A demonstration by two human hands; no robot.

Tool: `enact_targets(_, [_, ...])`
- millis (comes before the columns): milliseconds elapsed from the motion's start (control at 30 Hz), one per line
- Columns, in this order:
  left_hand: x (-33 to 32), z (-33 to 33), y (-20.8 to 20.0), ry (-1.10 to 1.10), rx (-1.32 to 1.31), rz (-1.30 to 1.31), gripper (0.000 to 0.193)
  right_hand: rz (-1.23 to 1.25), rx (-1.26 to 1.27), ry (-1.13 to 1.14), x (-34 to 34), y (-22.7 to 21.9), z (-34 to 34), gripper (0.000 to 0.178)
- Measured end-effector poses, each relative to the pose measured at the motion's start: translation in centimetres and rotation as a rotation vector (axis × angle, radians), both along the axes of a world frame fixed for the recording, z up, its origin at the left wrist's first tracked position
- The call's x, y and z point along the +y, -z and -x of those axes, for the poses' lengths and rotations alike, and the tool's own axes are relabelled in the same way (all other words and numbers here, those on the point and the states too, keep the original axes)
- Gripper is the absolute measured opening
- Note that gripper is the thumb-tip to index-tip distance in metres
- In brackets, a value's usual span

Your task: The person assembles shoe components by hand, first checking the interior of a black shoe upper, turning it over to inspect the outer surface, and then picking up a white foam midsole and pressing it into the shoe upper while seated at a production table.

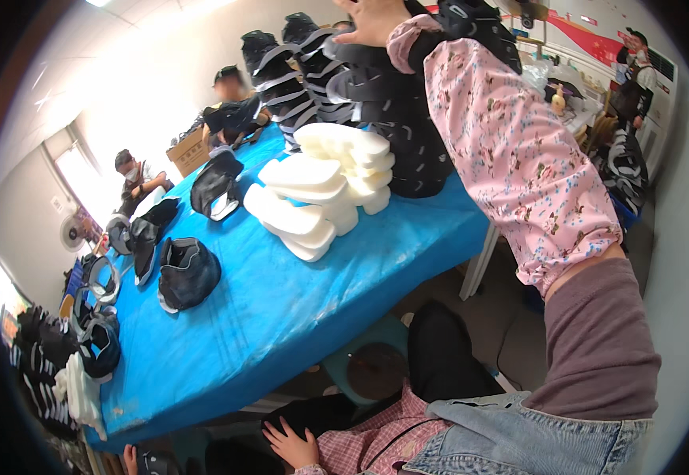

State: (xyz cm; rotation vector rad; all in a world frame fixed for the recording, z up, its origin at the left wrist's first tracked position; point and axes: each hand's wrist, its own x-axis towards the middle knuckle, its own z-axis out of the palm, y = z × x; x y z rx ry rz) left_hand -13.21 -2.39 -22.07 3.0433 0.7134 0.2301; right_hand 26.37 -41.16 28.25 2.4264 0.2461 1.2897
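My right hand (pixel 374 21) is raised at the top edge of the view, thumb and fingers apart, at the top of a tall stack of black shoe uppers (pixel 408 131). Some of its fingers are cut off by the frame. My left hand (pixel 293 445) lies low on a black-clad leg, fingers spread, holding nothing. White sole-shaped foam pieces (pixel 301 226) are piled in front of the stack. A single black shoe upper (pixel 188 273) lies on the blue-covered table (pixel 281 317), and another upper (pixel 216 186) is farther back.
More stacked uppers (pixel 281 87) rise behind the foam. Several uppers and white pieces line the table's left edge. Two people sit at the far side near a cardboard box (pixel 188 152); another stands at the far right. A teal stool (pixel 352 368) is below the near edge.
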Motion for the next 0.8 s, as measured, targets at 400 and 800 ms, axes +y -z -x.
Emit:
enact_targets(400, [1.0,-0.3,0.8,-0.055,0.044,0.013,0.075,0.092,0.139,0.252,1.0,2.4,-4.1,0.072])
enact_targets(800, [1.8,1.7,1.2,0.065,-0.088,0.059,0.069,0.464,-0.229,-0.416,-3.0,8.1,0.7,0.038])
